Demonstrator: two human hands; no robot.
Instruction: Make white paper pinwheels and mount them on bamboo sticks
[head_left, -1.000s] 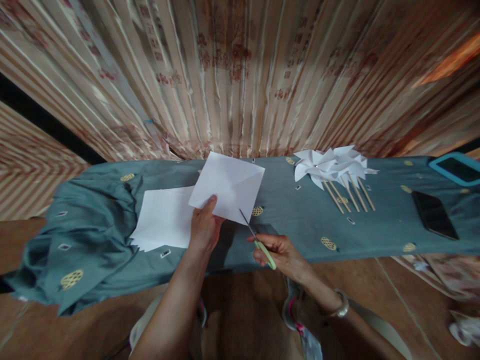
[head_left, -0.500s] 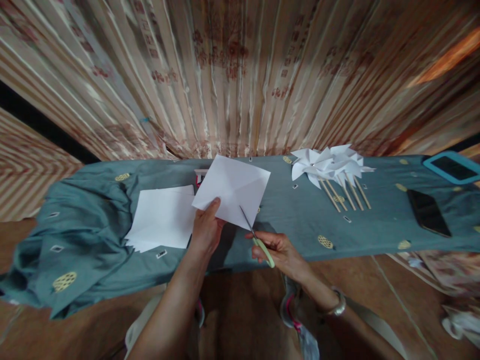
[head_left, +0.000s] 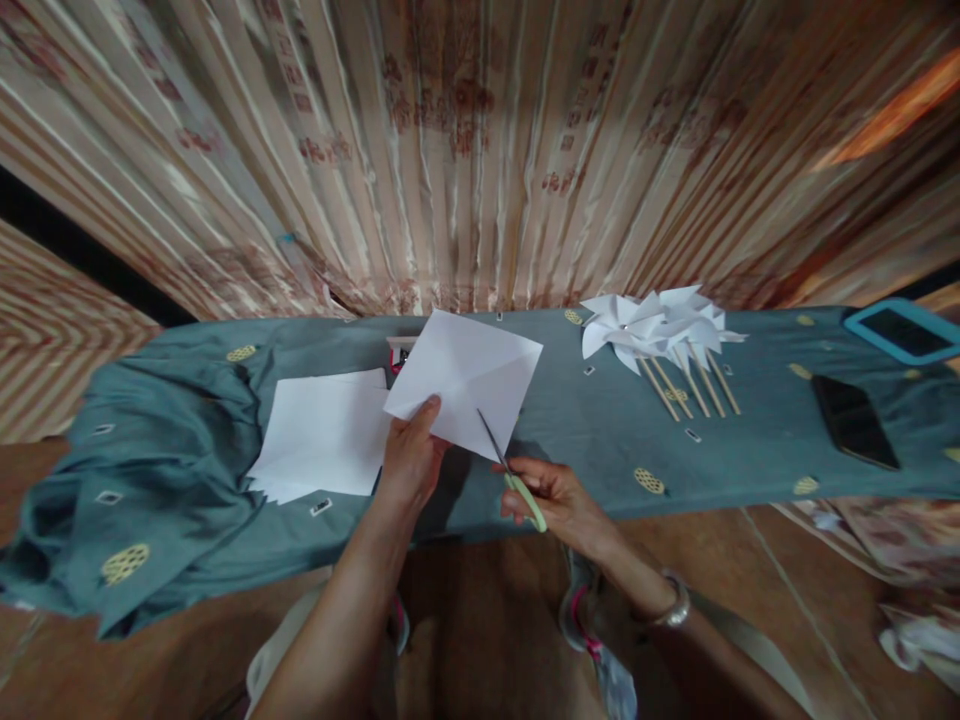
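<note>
Closest in, at the bottom, there is a brown floor (head_left: 480, 640) and a shoe (head_left: 576, 615) with a pink stripe. A shiny bracelet (head_left: 677, 604) goes around the right wrist.

The right hand (head_left: 559, 492) holds a pair of scissors (head_left: 529, 502) with light green handles. Its fingers are bent and closed on the handles. One dark blade points up and to the left, and it lies over the low corner of a sheet of white paper (head_left: 472, 375). I cannot tell if the blades are open or if they bite the paper.

The left hand (head_left: 414, 452) pinches that same sheet by its near edge. The thumb is on top and the other fingers are under it. The sheet is up off the table, tilted like a diamond, with faint fold lines.

Under it all is a blue-green cloth (head_left: 577, 430) with yellow pineapples on it. It is all bunched up at the left end. A pile of white paper (head_left: 322, 430) sits just left of the sheet. Over to the right lies a black phone (head_left: 855, 420).

Farther back, white paper pinwheels (head_left: 652, 325) lie together, with thin sticks (head_left: 661, 390) pointing toward the person. A tablet (head_left: 904, 332) with a blue edge is at the far right. A small red box (head_left: 397, 356) peeks out behind the sheet. Last comes a striped curtain (head_left: 465, 200) with red pictures.
</note>
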